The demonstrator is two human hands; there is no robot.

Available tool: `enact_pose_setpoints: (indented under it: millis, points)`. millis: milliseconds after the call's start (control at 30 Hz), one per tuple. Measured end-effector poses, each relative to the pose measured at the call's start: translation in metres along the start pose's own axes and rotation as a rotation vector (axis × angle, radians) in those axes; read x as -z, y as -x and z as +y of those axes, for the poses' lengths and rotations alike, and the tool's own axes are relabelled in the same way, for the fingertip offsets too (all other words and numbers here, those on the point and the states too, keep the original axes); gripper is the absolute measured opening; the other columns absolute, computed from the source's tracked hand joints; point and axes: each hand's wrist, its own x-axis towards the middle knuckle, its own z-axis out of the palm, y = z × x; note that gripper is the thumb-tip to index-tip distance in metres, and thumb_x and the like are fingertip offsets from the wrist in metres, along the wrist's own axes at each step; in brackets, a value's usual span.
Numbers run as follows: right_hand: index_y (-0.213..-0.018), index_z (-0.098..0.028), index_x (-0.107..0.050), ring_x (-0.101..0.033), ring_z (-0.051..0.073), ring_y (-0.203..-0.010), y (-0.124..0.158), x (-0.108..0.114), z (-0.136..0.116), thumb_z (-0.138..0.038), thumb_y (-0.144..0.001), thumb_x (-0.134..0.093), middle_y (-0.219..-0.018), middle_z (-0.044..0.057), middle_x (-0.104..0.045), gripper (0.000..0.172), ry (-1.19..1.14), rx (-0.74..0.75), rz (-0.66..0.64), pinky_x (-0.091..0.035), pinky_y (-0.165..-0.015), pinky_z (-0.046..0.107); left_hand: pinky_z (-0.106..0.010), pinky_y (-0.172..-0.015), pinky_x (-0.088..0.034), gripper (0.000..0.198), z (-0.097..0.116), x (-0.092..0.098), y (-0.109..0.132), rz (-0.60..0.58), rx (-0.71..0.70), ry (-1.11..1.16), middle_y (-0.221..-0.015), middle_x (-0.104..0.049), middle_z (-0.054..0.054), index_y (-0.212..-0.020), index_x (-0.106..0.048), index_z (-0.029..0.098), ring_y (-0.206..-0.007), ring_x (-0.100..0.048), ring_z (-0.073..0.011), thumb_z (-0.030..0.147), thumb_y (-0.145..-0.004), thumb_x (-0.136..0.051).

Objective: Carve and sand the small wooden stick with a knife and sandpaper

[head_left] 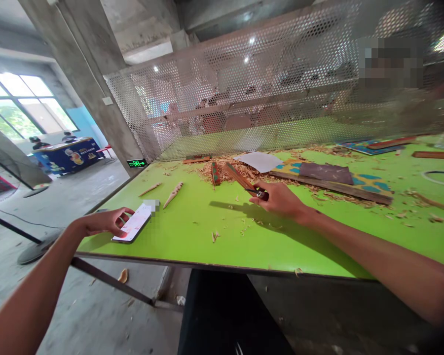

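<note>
My left hand [107, 221] is at the table's left end, thumb on the lit screen of a smartphone [137, 223] and bent fingers apart along its near-left edge. The phone lies on the green tabletop. My right hand [277, 198] is closed around the dark red handle of a small knife [259, 194], its metal collar showing. From the same grip a brown wooden strip [237, 175] points away to the left, its shadow falling on the table. Whether the fingers grip the strip too is partly hidden. Past the phone lie a carved wooden piece [173, 194] and a thin pointed stick [150, 189].
Wood shavings [203, 170] are heaped along the back, around another painted strip [215, 173] and a white sheet [259, 161]. A patterned board [370, 185] bears a brown cloth [325, 173]. Behind stands a perforated metal screen [244, 93]. A white ring [442, 178] lies far right.
</note>
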Motion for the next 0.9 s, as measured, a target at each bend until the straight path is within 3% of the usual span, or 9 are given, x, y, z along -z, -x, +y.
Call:
enact_pose_setpoints:
  millis: [300,633,900]
  points:
    - [-0.109,-0.015,-0.071,-0.061,0.018,-0.064,0.000,0.000,0.001,-0.042,-0.089,-0.068,-0.079,0.006,-0.074,0.033,0.000,0.007,0.006,-0.037,-0.060,0.028,-0.034,-0.085,-0.050,0.083,0.004,0.000,0.004,-0.010,-0.005,0.020,-0.110,-0.071,-0.009,-0.127,-0.062,0.021,-0.106,-0.062,-0.0338,0.044,-0.049,-0.080]
    - [-0.109,-0.014,-0.070,-0.063,0.020,-0.065,0.000,0.001,-0.002,-0.039,-0.089,-0.068,-0.081,0.008,-0.075,0.032,0.029,-0.010,-0.016,-0.038,-0.062,0.028,-0.034,-0.086,-0.052,0.082,-0.015,0.004,-0.005,-0.044,0.001,0.079,-0.121,-0.066,-0.013,-0.131,-0.059,0.020,-0.111,-0.062,-0.0327,0.058,-0.061,-0.079]
    - [-0.109,-0.013,-0.070,-0.063,0.020,-0.065,0.000,0.002,-0.004,-0.038,-0.090,-0.067,-0.080,0.009,-0.075,0.032,0.031,-0.004,-0.016,-0.037,-0.061,0.028,-0.032,-0.085,-0.054,0.089,-0.018,0.002,-0.013,-0.052,0.017,0.030,-0.122,-0.066,-0.014,-0.134,-0.057,0.019,-0.111,-0.064,-0.0313,0.063,-0.059,-0.078]
